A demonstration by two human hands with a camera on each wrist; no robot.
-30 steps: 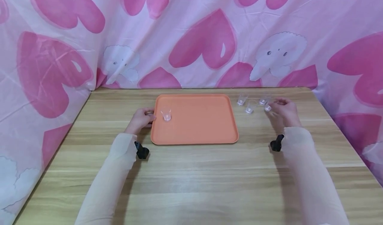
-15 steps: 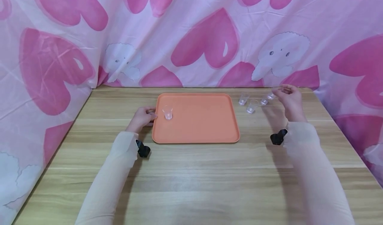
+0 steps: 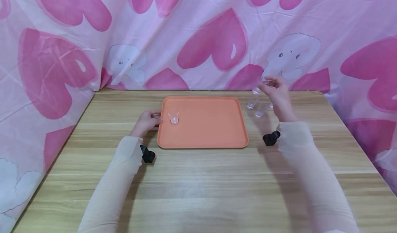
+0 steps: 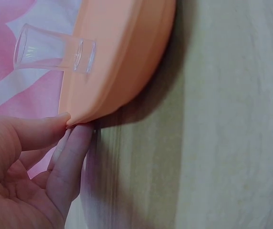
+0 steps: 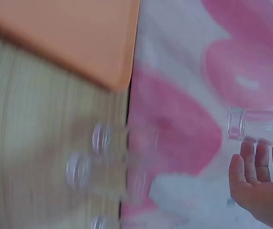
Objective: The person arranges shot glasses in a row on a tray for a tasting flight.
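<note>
My left hand [image 3: 148,122] pinches the left rim of an orange tray [image 3: 204,122] between thumb and fingers, as the left wrist view shows close up. Near that rim, a small clear shot glass [image 4: 55,51] stands upright on the tray. My right hand [image 3: 277,97] holds another clear shot glass [image 5: 258,126] up off the table, beyond the tray's right side; fingers and thumb grip it near its rim. Below that hand, several more clear glasses stand on the table, among them a glass [image 3: 251,104] by the tray and a nearer glass [image 3: 261,111]. One is partly hidden by the hand.
The wooden table [image 3: 198,191] runs up to a pink heart-patterned cloth [image 3: 211,40] hanging behind it and along both sides. A small black camera [image 3: 271,138] sits on the right wrist, another black camera [image 3: 148,155] on the left.
My right hand has lifted a glass from the group at the right and carried it left, above the other glasses. My left hand stays at the tray's rim.
</note>
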